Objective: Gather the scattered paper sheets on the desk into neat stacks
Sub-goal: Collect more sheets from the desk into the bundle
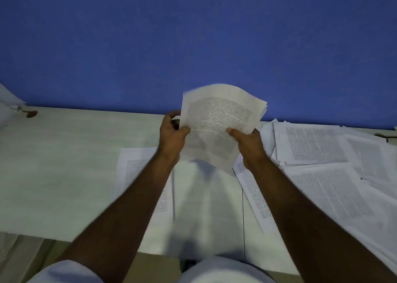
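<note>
I hold a bundle of printed sheets (219,119) up off the desk, tilted with its top leaning away from me. My left hand (173,135) grips its left edge, thumb on the front. My right hand (247,143) grips the lower right edge, thumb on the printed face. Under my arms lie more sheets: one printed page (133,171) at the left, blank white paper (206,207) in the middle and a slanted page (251,192) beside it. A loose spread of printed pages (322,153) covers the desk at the right.
The pale desk top (64,164) stretches bare to the left, backed by a blue wall (193,35). A small brown object (31,113) sits at the far left by some white paper (8,102). The desk's near edge runs along the bottom left.
</note>
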